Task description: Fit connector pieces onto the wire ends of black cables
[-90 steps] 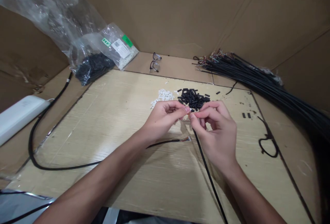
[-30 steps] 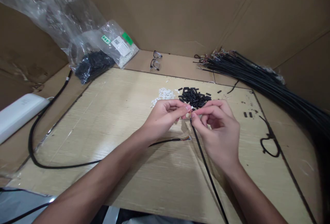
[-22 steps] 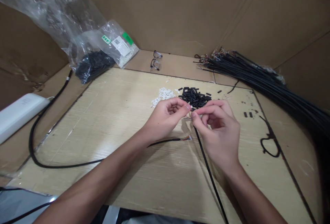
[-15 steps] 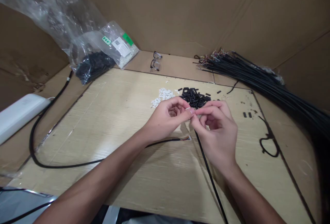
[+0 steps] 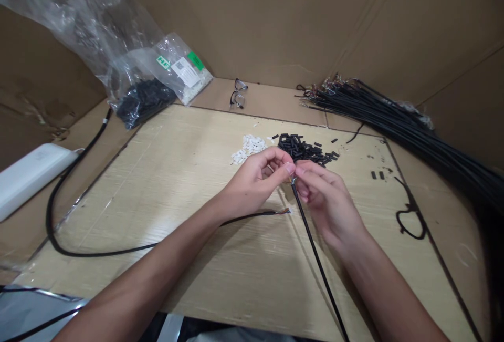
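Over the middle of the board, my left hand (image 5: 263,179) and my right hand (image 5: 328,195) meet fingertip to fingertip. Both are closed in a pinch at the wire end of a black cable (image 5: 315,247), which runs down to the board's front edge. Thin wires show just below the fingertips; their tips are hidden by the fingers. A second black cable (image 5: 252,217) passes under my left forearm and ends in coloured wires with a small white connector (image 5: 290,210). Just beyond my hands lie a pile of small white connector housings (image 5: 252,145) and a pile of short black tubes (image 5: 297,147).
Clear plastic bags (image 5: 145,97) with black and white parts lie at the back left, near a white box (image 5: 35,176). Glasses (image 5: 237,99) rest at the back. A thick bundle of black cables (image 5: 394,116) fills the right. A black cable tie (image 5: 411,221) lies right.
My right hand has turned and its fingers have shifted, so the top of the cable and its wires now show below the fingertips. My left hand has hardly moved.
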`<state>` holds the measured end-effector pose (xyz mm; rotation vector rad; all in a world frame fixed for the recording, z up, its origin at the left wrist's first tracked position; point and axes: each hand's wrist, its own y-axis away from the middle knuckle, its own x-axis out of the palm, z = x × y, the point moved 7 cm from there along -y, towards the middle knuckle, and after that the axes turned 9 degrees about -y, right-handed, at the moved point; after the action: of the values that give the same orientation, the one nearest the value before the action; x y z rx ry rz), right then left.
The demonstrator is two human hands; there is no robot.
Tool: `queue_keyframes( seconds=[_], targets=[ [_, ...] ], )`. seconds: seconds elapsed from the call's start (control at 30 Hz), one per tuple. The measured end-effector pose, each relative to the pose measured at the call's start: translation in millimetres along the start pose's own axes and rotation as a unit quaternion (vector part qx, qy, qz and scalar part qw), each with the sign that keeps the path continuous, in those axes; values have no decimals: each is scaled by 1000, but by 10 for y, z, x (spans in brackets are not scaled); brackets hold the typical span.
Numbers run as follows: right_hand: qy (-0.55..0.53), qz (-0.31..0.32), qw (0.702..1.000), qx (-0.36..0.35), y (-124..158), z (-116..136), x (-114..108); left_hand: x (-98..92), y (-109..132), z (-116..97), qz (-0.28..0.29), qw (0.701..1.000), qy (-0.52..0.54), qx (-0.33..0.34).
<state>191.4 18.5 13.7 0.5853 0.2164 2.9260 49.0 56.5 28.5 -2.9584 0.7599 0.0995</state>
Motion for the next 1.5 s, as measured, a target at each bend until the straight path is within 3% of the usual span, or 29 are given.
queue_keyframes(
  seconds=[0.17,0.3,0.47,0.6,0.83,0.93,1.1,1.37,1.5],
  targets=[
    [-71,-6,992,104,-13,-98,18,-15,-5,-5,-6,1000,-8,14],
    [-91,-14,990,110,-15,-126,9,-29,-8,2,-24,1000,-14,7],
    [-18,-51,998,-18,-14,18,-73,-68,-8,-29,-52,998,-23,11],
    [50,-43,989,-136,12,142,-63,-80,-8,-35,-59,998,-27,21],
    [137,-41,961,-236,85,221,-57,-84,-7,-49,-63,998,-15,21],
    [213,-41,926,-308,193,330,17,-69,-15,-17,-50,998,34,-13],
    [337,-44,834,-435,419,486,190,-49,-16,40,-34,995,72,-67],
    [443,-32,712,-544,567,483,302,-25,-3,76,-21,989,102,-106],
    [452,-15,689,-566,583,447,320,-11,7,81,-13,987,114,-112]
  ],
)
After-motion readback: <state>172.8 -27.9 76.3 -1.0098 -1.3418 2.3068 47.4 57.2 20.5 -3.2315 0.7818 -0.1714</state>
